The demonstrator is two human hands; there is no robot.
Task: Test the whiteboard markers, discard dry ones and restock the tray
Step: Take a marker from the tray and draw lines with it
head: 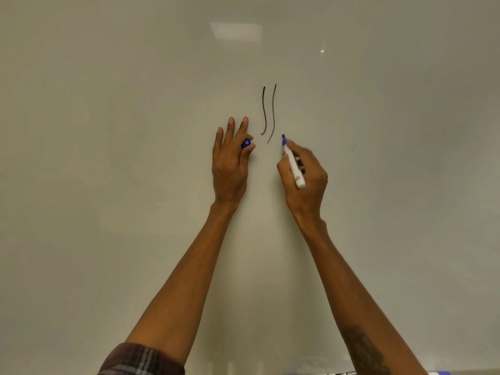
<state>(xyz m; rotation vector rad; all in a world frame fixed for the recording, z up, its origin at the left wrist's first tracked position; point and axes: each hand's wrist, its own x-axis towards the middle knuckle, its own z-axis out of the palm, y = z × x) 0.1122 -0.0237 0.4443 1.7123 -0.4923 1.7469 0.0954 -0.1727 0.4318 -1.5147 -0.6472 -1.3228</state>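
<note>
Your right hand grips a white, blue-tipped marker; your left hand pinches its blue cap, other fingers spread.

Quick count from head view:
- hands: two, left hand and right hand
- uncapped blue marker: one, in right hand
- blue cap: one, in left hand's grip
- black strokes on whiteboard: two, side by side
- more markers at bottom edge, cropped, can't count them tbh
- plaid sleeve: one
</note>
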